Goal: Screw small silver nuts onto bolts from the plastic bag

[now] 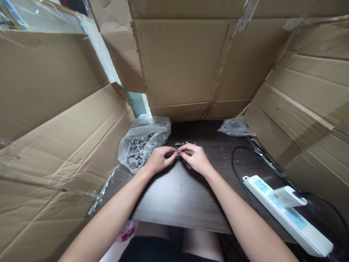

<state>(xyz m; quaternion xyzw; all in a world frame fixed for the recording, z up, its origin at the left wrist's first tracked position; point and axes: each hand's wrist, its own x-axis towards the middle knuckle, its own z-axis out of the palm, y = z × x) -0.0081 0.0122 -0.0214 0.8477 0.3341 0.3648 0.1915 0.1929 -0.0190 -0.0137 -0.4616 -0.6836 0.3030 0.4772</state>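
Over the middle of the dark table, my left hand (160, 159) and my right hand (195, 156) meet fingertip to fingertip. Both pinch a small shiny metal fastener (177, 152), the left hand at one end and the right at the other. It looks like a screw or bolt, but is too small to name exactly. Just beyond the fingers lie several loose metal pieces (182, 144), partly hidden by the hands. To the left of my left hand, an open clear plastic bag (125, 145) holds many small metal fasteners (138, 147).
A crumpled clear plastic bag (236, 127) lies at the back right. At the right, a white power strip (289, 214) with a plugged-in white adapter (286, 197) and a black cable (233, 163) rests on the table (180, 203). Cardboard walls (185, 62) enclose the left, back and right.
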